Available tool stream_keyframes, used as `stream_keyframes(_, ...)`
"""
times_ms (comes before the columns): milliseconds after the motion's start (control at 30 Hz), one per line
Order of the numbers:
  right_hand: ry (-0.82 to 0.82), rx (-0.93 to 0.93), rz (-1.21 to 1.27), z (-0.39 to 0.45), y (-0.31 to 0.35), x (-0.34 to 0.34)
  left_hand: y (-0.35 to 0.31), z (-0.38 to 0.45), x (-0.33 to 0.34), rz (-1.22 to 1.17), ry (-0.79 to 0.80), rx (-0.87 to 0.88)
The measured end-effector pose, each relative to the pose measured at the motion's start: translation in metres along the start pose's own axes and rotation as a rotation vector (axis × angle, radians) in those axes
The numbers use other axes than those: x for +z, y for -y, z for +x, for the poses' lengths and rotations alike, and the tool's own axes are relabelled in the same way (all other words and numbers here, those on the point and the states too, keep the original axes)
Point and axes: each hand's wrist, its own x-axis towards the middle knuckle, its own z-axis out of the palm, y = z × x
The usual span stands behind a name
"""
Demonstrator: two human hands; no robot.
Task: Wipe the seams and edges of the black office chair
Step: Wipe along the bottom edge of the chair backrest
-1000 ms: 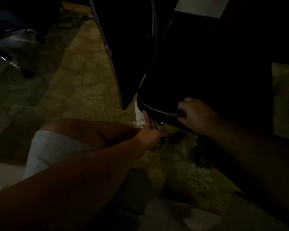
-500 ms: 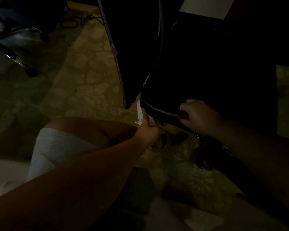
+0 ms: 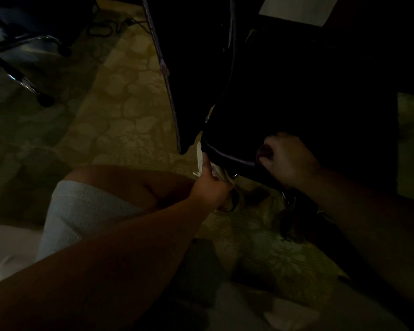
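Chair stands on the carpet ahead of my knee; its piped seat edge faces me. My right hand is curled at that edge, apparently pinching something dark, probably to work along the seam. My left hand grips a white cloth at the seat's near corner, thumb raised, likely steadying. Too dark to confirm more.

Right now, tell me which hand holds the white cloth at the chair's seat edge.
The left hand: it holds the white cloth by the seat corner; the right hand is a fist farther along the edge.
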Motion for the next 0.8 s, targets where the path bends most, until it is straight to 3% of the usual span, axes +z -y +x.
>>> stream_keyframes(167, 0.150, -0.145, -0.003, -0.001, 0.004, 0.008, -0.003, -0.008, 0.002, -0.026, -0.083, -0.089)
stream_keyframes(367, 0.016, 0.013, 0.019, -0.003, 0.003, 0.003, -0.005, -0.010, 0.002, -0.032, -0.174, -0.157)
stream_keyframes(567, 0.119, -0.101, -0.019, -0.005, 0.008, 0.003, -0.010, -0.021, 0.001, 0.168, -0.193, 0.010)
stream_keyframes(800, 0.048, -0.049, -0.042, -0.007, 0.011, 0.004, -0.014, -0.029, 0.007, 0.219, -0.238, 0.121)
